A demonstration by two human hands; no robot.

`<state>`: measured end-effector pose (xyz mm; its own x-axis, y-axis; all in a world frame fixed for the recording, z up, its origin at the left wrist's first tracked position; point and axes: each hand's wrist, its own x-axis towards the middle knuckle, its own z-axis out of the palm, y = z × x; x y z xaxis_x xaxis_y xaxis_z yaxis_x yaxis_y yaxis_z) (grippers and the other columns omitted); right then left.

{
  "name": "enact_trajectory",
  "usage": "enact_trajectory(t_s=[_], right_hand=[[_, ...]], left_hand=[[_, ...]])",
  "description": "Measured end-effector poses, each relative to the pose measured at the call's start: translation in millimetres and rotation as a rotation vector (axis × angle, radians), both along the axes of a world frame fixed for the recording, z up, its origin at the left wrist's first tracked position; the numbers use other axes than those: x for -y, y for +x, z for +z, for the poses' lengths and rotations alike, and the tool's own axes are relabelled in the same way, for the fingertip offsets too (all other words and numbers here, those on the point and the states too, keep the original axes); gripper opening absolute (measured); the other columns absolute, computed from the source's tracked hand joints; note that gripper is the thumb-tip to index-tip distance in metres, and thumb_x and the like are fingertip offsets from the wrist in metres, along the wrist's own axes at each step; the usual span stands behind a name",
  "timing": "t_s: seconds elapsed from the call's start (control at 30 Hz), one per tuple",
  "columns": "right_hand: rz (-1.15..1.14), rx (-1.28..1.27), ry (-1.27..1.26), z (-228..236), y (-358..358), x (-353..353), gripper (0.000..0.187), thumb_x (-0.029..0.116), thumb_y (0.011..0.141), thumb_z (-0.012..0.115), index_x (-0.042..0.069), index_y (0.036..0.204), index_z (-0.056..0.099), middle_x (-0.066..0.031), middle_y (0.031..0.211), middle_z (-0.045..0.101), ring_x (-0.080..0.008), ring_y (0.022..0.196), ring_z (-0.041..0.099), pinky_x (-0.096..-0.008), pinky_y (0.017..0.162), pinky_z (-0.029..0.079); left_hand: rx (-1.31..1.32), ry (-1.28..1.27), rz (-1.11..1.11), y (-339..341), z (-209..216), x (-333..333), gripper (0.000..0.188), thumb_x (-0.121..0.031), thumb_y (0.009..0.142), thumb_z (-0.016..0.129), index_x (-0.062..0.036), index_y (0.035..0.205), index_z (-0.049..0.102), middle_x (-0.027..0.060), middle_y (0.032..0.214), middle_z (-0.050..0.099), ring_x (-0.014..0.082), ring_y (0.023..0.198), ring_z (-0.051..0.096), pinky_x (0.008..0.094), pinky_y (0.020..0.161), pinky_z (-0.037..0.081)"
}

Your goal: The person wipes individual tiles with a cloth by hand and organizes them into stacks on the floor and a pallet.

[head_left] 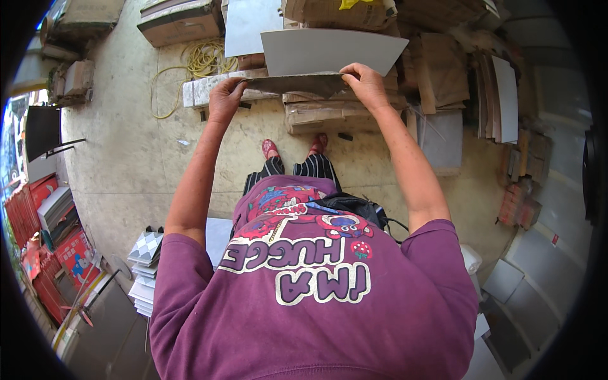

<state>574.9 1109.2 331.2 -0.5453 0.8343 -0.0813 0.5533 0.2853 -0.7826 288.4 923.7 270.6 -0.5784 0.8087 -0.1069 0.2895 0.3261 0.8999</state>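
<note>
A thin dark grey-brown cloth-like piece (296, 83) is stretched level between my two hands, its lower edge uneven. My left hand (227, 99) pinches its left end between thumb and fingers. At the other end, my right hand (366, 85) grips the upper corner. Both arms reach forward from my body. Just beyond the piece, a large pale panel (332, 52) leans on stacked cardboard packs (339, 115). A long white pack (201, 92) lies on the floor close to my left hand.
A yellow hose (206, 58) lies coiled at the far left, near a cardboard box (180, 24). Upright boards (505, 98) and brown cartons (440, 69) stand on the right. Patterned tiles (145, 247) are racked at the lower left. Concrete floor (126, 145) surrounds my feet.
</note>
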Motion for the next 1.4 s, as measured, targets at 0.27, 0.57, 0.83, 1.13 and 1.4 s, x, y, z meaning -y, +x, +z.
enact_trajectory(t_s=[0.27, 0.57, 0.83, 1.13, 1.4], right_hand=[[0.015, 0.019, -0.034, -40.5, 19.3, -18.1, 0.01, 0.008, 0.076, 0.064, 0.006, 0.086, 0.064, -0.0101, 0.085, 0.063, -0.0247, 0.078, 0.06, -0.0328, 0.072, 0.048], [-0.012, 0.118, -0.128, -97.1, 23.2, -23.8, 0.009, 0.008, 0.074, 0.065, 0.006, 0.083, 0.064, -0.0112, 0.084, 0.062, -0.0264, 0.08, 0.06, -0.0351, 0.074, 0.048], [-0.104, 0.169, -0.15, -142.6, -19.0, -62.9, 0.01, 0.008, 0.073, 0.065, 0.005, 0.082, 0.065, -0.0118, 0.085, 0.064, -0.0276, 0.081, 0.061, -0.0353, 0.075, 0.048], [-0.185, 0.056, 0.037, -139.5, -93.6, -137.5, 0.009, 0.013, 0.076, 0.063, 0.009, 0.082, 0.067, -0.0104, 0.088, 0.064, -0.0283, 0.084, 0.061, -0.0352, 0.075, 0.048], [-0.153, -0.114, 0.164, -102.1, -119.8, -175.5, 0.009, 0.014, 0.076, 0.066, 0.011, 0.084, 0.068, -0.0079, 0.084, 0.063, -0.023, 0.078, 0.061, -0.0319, 0.073, 0.049]], left_hand=[[0.172, -0.12, 0.092, 39.1, -24.7, 0.1, 0.019, -0.014, 0.085, 0.062, -0.0049, 0.102, 0.066, 0.0002, 0.072, 0.063, 0.0053, 0.059, 0.054, 0.0195, 0.053, 0.044], [0.261, -0.243, 0.084, 38.2, -82.9, -13.7, 0.019, -0.016, 0.082, 0.063, -0.0061, 0.098, 0.068, 0.0048, 0.073, 0.068, 0.0074, 0.061, 0.061, 0.0215, 0.054, 0.048], [0.091, -0.34, 0.028, -9.5, -134.5, -73.7, 0.022, -0.016, 0.082, 0.062, -0.0024, 0.098, 0.068, 0.0064, 0.076, 0.068, 0.0091, 0.063, 0.062, 0.0233, 0.055, 0.049], [0.172, -0.079, 0.121, -74.7, -111.5, -167.3, 0.02, -0.016, 0.085, 0.06, -0.0044, 0.1, 0.068, 0.004, 0.077, 0.068, 0.0073, 0.058, 0.058, 0.0204, 0.053, 0.045], [0.207, 0.087, 0.142, -103.4, -86.1, -188.8, 0.017, -0.012, 0.085, 0.062, -0.0053, 0.099, 0.068, 0.0035, 0.081, 0.069, 0.0057, 0.061, 0.058, 0.0188, 0.055, 0.046]])
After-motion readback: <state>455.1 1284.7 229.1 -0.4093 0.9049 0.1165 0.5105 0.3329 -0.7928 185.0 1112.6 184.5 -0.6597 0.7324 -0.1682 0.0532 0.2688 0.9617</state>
